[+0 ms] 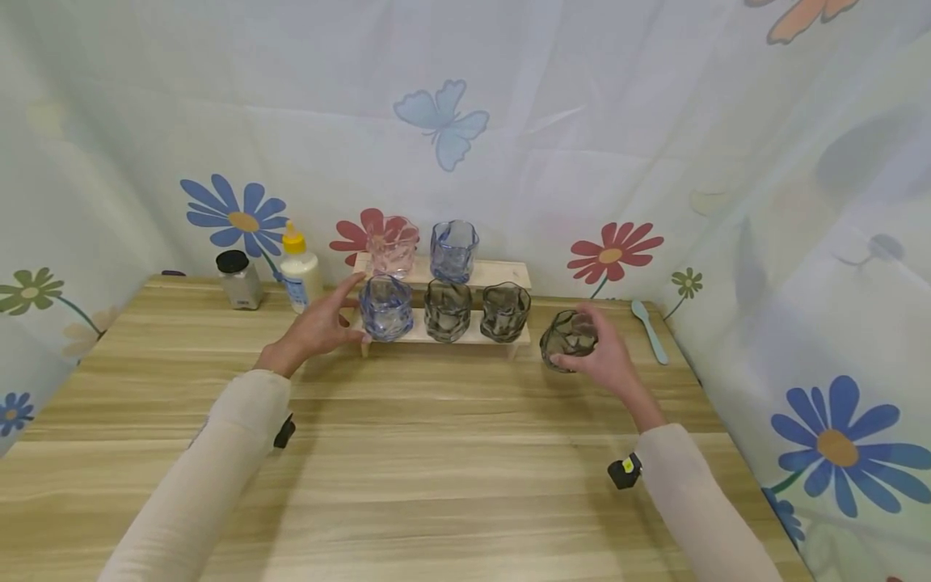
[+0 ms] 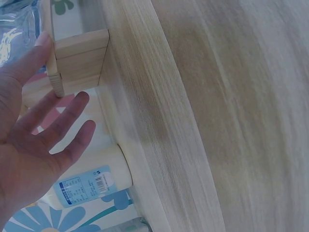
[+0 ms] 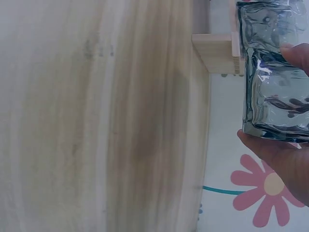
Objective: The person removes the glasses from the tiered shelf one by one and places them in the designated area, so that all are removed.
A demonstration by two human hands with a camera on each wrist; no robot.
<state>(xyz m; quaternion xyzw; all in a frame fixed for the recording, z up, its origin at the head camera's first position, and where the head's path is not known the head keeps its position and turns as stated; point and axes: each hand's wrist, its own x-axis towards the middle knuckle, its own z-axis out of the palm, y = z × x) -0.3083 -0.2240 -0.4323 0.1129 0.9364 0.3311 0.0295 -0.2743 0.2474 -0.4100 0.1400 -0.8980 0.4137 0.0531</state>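
Observation:
In the head view my right hand (image 1: 609,354) grips a smoky grey wavy glass (image 1: 566,343) just right of a two-step wooden shelf (image 1: 465,333). The right wrist view shows this glass (image 3: 277,99) between thumb and fingers, off the table. My left hand (image 1: 317,325) is at the shelf's left end, beside a blue glass (image 1: 387,309). In the left wrist view its thumb touches the shelf's board edge (image 2: 54,72), and the other fingers are spread and loose. Two grey glasses (image 1: 447,311) (image 1: 505,312) share the lower step with the blue one.
On the upper step stand a pink glass (image 1: 393,249) and another blue glass (image 1: 454,252). A yellow-capped bottle (image 1: 301,275) and a black-lidded jar (image 1: 240,283) are at the back left. A pale blue spoon (image 1: 650,332) lies at the right. Flowered cloth (image 1: 509,186) hangs behind the table.

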